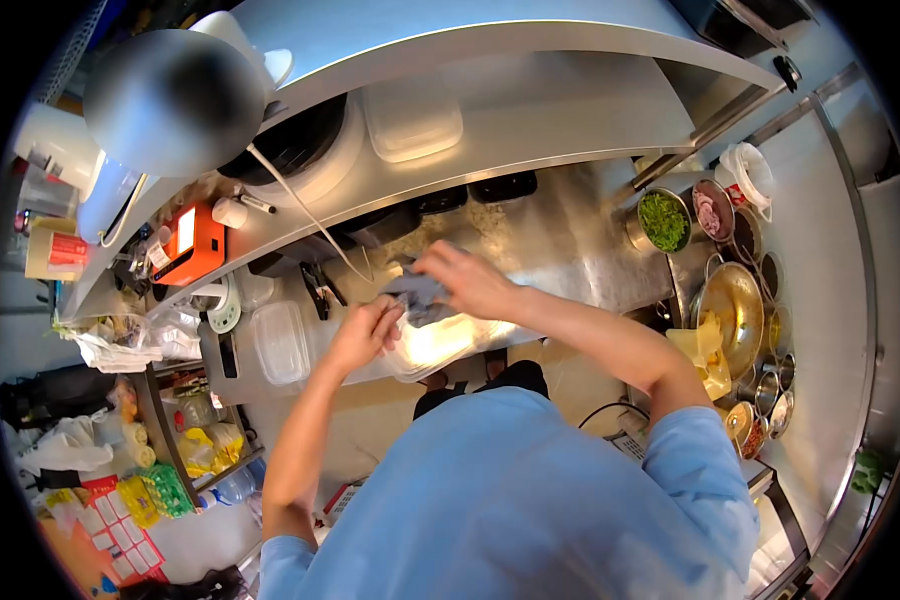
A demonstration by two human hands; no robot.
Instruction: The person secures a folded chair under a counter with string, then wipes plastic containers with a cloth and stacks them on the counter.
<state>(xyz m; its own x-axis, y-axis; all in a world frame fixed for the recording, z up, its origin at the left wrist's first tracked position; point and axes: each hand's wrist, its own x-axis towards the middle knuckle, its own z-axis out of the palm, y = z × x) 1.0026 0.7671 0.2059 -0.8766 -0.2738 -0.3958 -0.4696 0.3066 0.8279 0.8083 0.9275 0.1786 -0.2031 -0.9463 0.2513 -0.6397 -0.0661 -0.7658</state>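
Note:
My right hand [462, 278] is closed on a crumpled grey cloth [418, 288] above the metal counter [580, 265]. My left hand [366, 332] is just left of the cloth, its fingers curled in; whatever they hold, if anything, is too small to make out. Below both hands, a clear plastic container [420, 358] lies close to the counter's front edge, bright with reflected light. I cannot tell whether either hand touches it. Another clear plastic container [281, 343] stands to the left of my left hand.
Black tongs [317, 290] and a kitchen scale [226, 305] lie to the left. An orange device [192, 243] sits on the shelf above. To the right stand a pot of chopped greens [663, 220], a large metal bowl [728, 310] and several small containers.

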